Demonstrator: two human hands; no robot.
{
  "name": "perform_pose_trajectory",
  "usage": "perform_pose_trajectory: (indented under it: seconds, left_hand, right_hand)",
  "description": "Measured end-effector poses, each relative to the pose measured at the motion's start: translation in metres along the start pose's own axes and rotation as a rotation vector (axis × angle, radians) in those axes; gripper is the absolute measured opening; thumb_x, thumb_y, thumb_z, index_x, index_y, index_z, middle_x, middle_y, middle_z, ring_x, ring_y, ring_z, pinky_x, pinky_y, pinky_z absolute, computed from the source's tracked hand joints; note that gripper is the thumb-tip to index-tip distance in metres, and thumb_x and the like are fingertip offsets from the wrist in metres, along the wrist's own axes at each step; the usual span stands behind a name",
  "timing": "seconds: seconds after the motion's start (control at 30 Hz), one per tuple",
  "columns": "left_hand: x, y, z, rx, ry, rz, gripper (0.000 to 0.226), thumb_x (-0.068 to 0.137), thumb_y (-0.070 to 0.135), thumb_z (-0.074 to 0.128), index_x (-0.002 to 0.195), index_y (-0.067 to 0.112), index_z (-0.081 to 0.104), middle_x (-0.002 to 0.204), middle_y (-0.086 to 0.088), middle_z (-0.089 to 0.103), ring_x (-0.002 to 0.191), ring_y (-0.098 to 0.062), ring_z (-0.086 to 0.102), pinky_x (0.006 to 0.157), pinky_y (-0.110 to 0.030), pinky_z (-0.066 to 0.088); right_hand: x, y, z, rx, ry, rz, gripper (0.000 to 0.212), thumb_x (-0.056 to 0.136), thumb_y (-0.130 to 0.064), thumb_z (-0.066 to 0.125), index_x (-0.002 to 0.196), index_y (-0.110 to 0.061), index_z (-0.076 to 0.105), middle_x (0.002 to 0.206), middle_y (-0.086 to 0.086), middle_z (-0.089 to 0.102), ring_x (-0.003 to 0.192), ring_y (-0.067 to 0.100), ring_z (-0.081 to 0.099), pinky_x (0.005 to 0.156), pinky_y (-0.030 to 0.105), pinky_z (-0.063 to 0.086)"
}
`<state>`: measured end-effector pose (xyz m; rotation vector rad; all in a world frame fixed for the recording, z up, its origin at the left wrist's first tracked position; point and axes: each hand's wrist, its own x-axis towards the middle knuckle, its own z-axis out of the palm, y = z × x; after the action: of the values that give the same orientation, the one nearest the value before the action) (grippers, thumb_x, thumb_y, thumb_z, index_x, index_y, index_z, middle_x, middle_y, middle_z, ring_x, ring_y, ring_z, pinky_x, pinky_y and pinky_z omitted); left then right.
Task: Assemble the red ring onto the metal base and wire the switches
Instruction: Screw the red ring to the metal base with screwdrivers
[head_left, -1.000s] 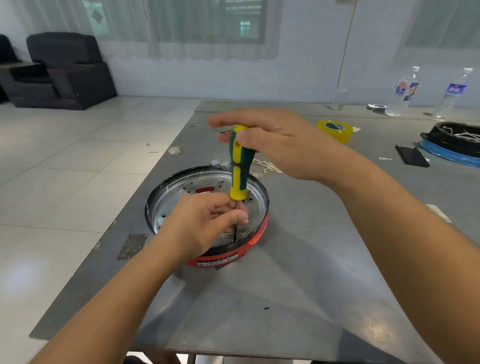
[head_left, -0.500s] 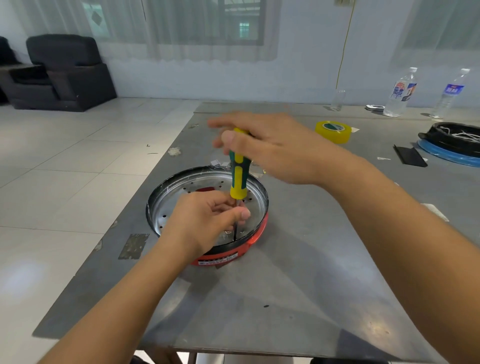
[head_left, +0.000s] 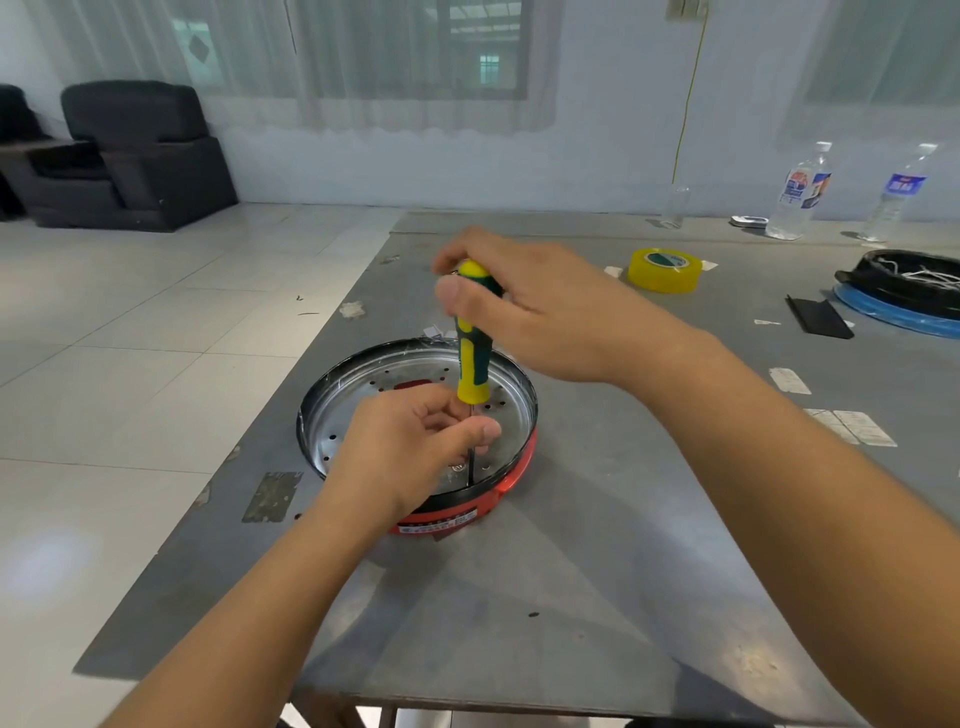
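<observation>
Steel-grey table (head_left: 597, 597) carries one round perforated metal base (head_left: 363, 410) seated in one red ring (head_left: 522, 462). One yellow-and-green screwdriver (head_left: 471, 358) stands upright inside the base; the right hand (head_left: 540, 306) grips its handle, while the left hand (head_left: 415, 447) pinches its dark shaft. Beyond sit one yellow tape roll (head_left: 665, 270) and two clear plastic bottles (head_left: 800, 192).

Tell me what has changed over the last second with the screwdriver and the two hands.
The right hand has regripped the top of the screwdriver: its fingers, stretched out over the handle a second ago, are now curled round it, as in turning. The left hand keeps pinching the shaft just below the handle. The screwdriver stays upright at the near rim of the metal pan, and the red ring has not shifted on the table.
</observation>
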<state>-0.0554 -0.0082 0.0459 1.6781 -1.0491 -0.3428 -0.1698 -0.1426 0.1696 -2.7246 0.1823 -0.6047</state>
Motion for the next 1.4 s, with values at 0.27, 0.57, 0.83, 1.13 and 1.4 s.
perform_pose_trajectory:
  seconds: [0.27, 0.57, 0.83, 1.13, 1.4]
  left_hand:
    - [-0.004, 0.001, -0.009, -0.013, -0.209, 0.028, 0.018, 0.101, 0.031, 0.063, 0.110, 0.029, 0.078, 0.103, 0.026, 0.077, 0.100, 0.006, 0.072, 0.081, -0.014, 0.058]
    - [-0.001, -0.003, -0.004, 0.020, -0.086, 0.049, 0.012, 0.094, 0.019, 0.077, 0.092, 0.030, 0.082, 0.084, 0.017, 0.079, 0.082, 0.000, 0.076, 0.071, -0.014, 0.059]
    - [-0.003, 0.001, -0.010, 0.097, -0.235, 0.064, 0.027, 0.093, 0.051, 0.065, 0.117, 0.046, 0.074, 0.111, 0.015, 0.079, 0.104, -0.002, 0.073, 0.094, -0.029, 0.060]
    - [-0.002, -0.005, -0.002, 0.120, -0.117, 0.103, 0.019, 0.101, 0.026, 0.067, 0.100, 0.043, 0.073, 0.088, 0.024, 0.078, 0.089, 0.007, 0.073, 0.080, -0.020, 0.062]
    - [0.001, 0.002, -0.010, 0.177, -0.187, 0.086, 0.011, 0.091, 0.043, 0.076, 0.102, 0.042, 0.078, 0.094, 0.031, 0.076, 0.091, 0.010, 0.072, 0.084, -0.011, 0.056]
  right_hand:
    - [-0.001, 0.003, -0.004, 0.224, -0.019, -0.086, 0.020, 0.090, -0.039, 0.074, 0.109, -0.033, 0.068, 0.089, -0.018, 0.067, 0.082, 0.000, 0.064, 0.076, 0.017, 0.053]
    - [0.000, -0.005, 0.002, 0.214, -0.095, 0.004, 0.039, 0.104, -0.043, 0.039, 0.139, -0.033, 0.051, 0.122, -0.015, 0.067, 0.108, 0.002, 0.064, 0.090, 0.026, 0.050]
    - [0.000, -0.002, 0.002, 0.107, 0.107, -0.048, 0.035, 0.089, -0.057, 0.068, 0.084, -0.023, 0.069, 0.062, -0.012, 0.058, 0.058, 0.005, 0.051, 0.054, 0.017, 0.038]
    - [-0.004, 0.001, -0.011, 0.394, -0.161, 0.031, 0.043, 0.106, -0.024, 0.042, 0.147, -0.035, 0.050, 0.134, -0.018, 0.064, 0.123, 0.000, 0.060, 0.109, 0.030, 0.047]
    - [-0.002, -0.012, 0.006, -0.200, 0.152, -0.223, 0.043, 0.098, -0.054, 0.050, 0.081, -0.018, 0.062, 0.066, -0.007, 0.052, 0.062, 0.013, 0.049, 0.059, 0.032, 0.041]
